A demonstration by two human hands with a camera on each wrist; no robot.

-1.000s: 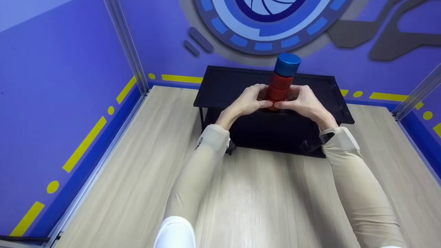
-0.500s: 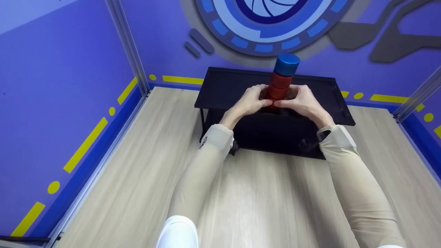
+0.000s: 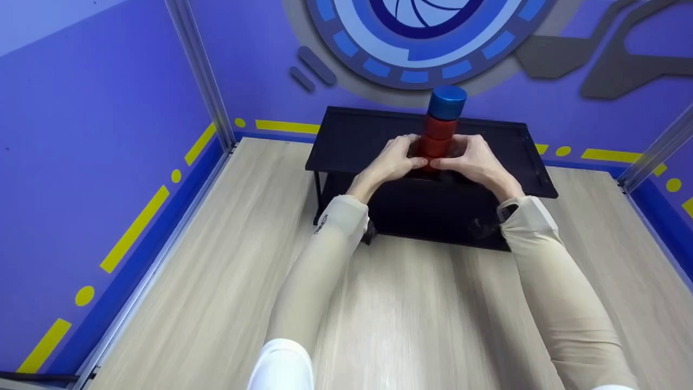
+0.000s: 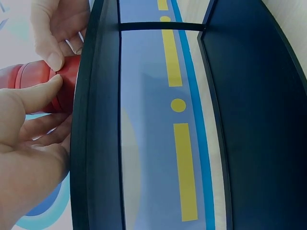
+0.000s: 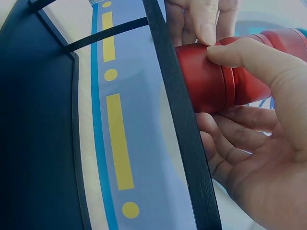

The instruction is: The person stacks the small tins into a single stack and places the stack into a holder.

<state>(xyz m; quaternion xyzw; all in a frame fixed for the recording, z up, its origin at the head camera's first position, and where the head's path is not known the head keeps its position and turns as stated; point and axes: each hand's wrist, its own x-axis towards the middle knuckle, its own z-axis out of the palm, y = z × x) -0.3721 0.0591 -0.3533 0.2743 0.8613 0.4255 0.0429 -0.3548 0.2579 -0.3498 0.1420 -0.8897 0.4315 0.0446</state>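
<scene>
A column of several red cylindrical tins [image 3: 437,130] topped by a blue tin [image 3: 448,103] stands with a slight lean at the front part of a black two-tier rack's top shelf [image 3: 368,135]. My left hand [image 3: 394,158] grips the lower red tins from the left, and my right hand [image 3: 476,161] does so from the right. Both thumbs nearly meet on the front. In the left wrist view the lowest red tin [image 4: 71,81] shows just behind the shelf's raised edge. In the right wrist view, fingers [image 5: 240,127] curl around its far side.
The rack's lower shelf [image 3: 433,216] lies below my wrists. Under it is a wood-grain tabletop [image 3: 400,314]. Blue-purple panels [image 3: 103,135] with metal corner posts [image 3: 200,76] enclose the left and back; another stands at right.
The top of the column, with the blue tin, has shifted slightly left. My left forearm has moved a little to the right; both hands keep their grip.
</scene>
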